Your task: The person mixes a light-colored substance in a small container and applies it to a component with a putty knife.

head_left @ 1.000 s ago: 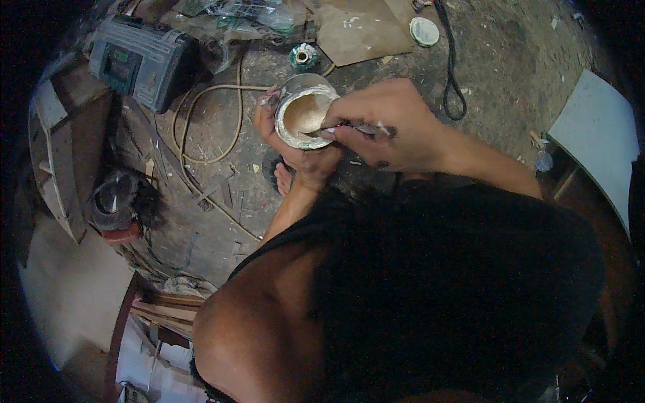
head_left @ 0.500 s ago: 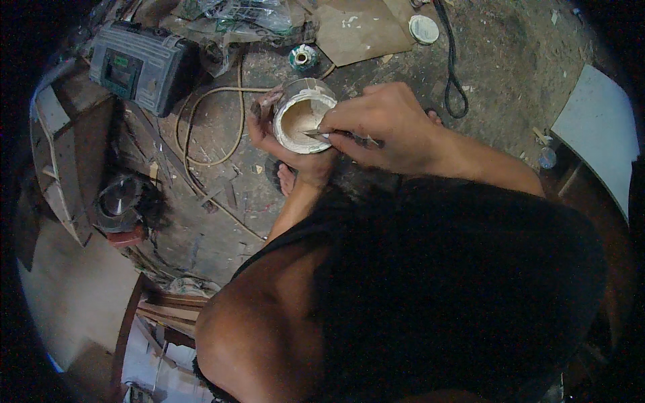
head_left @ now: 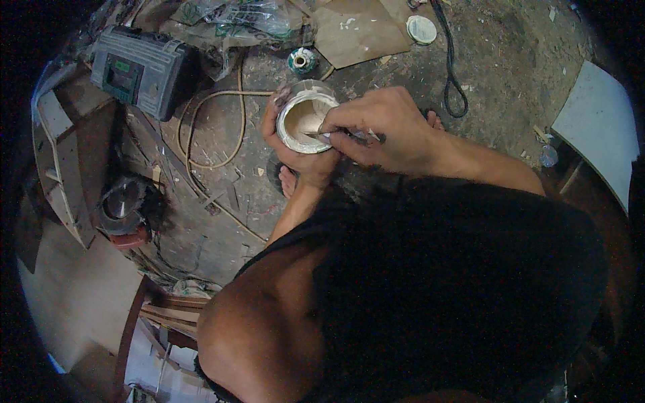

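Observation:
A wide-mouthed tub (head_left: 283, 127) with a white-smeared rim is tilted toward me, its off-white paste (head_left: 302, 115) coating the inside. My left hand (head_left: 304, 163) wraps round it from the left and below, its fingers smudged. With a pinch, my right hand (head_left: 393, 127) grips a small thin scraper (head_left: 314, 133) whose tip reaches over the rim into the tub. Most of that tool is hidden by my fingers, so its full shape cannot be made out.
Beyond the tub stand a small green-and-white can (head_left: 302, 62), brown cardboard (head_left: 359, 33) and a round white lid (head_left: 422, 30). A grey toolbox (head_left: 144, 70), a tan hose (head_left: 222, 161) and a circular saw (head_left: 124, 205) lie left; a black cord (head_left: 451, 80) lies right.
The tub and my left hand have shifted slightly to the right. My right hand keeps its pinch on the scraper, with the tip still inside the tub.

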The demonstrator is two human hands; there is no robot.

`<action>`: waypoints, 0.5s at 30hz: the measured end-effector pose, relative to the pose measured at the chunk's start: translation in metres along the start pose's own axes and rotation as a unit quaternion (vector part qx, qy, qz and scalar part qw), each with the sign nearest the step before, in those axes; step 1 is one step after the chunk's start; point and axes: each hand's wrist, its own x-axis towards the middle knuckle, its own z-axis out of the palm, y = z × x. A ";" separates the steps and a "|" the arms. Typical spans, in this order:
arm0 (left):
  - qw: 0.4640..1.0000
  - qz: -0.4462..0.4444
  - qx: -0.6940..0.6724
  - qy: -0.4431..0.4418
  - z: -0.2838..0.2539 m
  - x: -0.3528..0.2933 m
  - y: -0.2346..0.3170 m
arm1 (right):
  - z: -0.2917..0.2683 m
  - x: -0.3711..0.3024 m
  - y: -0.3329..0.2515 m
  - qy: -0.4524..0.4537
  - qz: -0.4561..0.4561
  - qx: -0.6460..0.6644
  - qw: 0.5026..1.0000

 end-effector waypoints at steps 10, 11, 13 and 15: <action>0.995 -0.071 -0.018 0.068 0.003 -0.006 -0.002 | -0.002 0.003 -0.003 -0.007 0.010 0.042 0.999; 0.995 -0.068 -0.027 0.064 0.002 -0.006 -0.001 | -0.002 0.004 -0.004 -0.020 0.016 0.025 0.999; 0.998 -0.038 0.047 0.026 -0.004 -0.007 -0.006 | -0.005 0.005 -0.007 -0.046 0.027 -0.009 0.999; 0.997 -0.040 0.070 0.015 -0.003 -0.005 -0.005 | -0.009 0.006 -0.007 -0.005 0.013 -0.021 1.000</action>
